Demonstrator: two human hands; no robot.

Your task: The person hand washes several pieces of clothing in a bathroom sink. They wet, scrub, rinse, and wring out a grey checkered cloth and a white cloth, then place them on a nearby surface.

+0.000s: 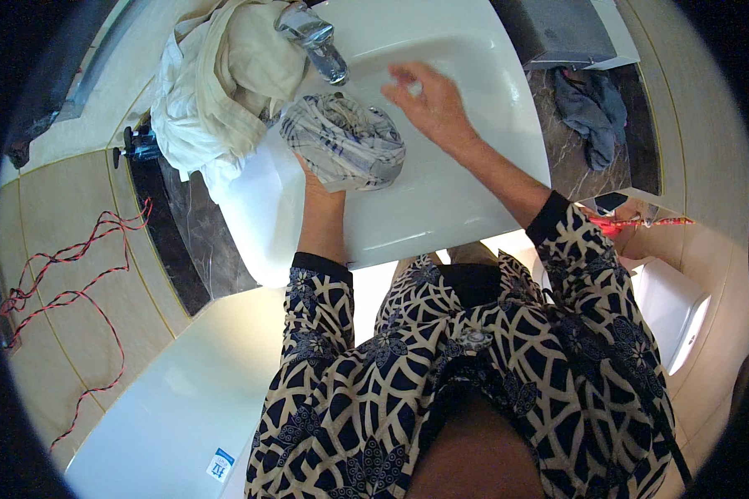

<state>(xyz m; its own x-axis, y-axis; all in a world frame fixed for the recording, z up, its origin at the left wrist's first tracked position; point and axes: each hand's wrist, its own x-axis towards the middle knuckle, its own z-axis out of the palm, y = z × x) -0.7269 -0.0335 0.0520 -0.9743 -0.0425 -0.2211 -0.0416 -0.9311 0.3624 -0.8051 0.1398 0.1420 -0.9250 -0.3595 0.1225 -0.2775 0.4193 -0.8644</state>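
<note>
A bunched-up checked cloth [347, 143], white and grey with dark lines, is gathered into a rounded bundle over the white sink [483, 191]. Beneath its left side is my left hand [311, 176], mostly hidden by the fabric and holding the bundle up. My right hand [429, 106] hovers over the basin to the right of the cloth, apart from it. Its fingers are curved, with a gap between thumb and forefinger, and nothing shows in them. Just above the cloth, the chrome faucet [316, 46] points down toward the basin; I see no running water.
Cream and white cloths [225, 83] are heaped over the sink's left edge. A dark grey cloth [592, 116] lies on the dark marble counter at right, below a grey box [558, 33]. Red-and-black twisted wire [91, 291] hangs at left. A white bathtub [171, 407] lies lower left.
</note>
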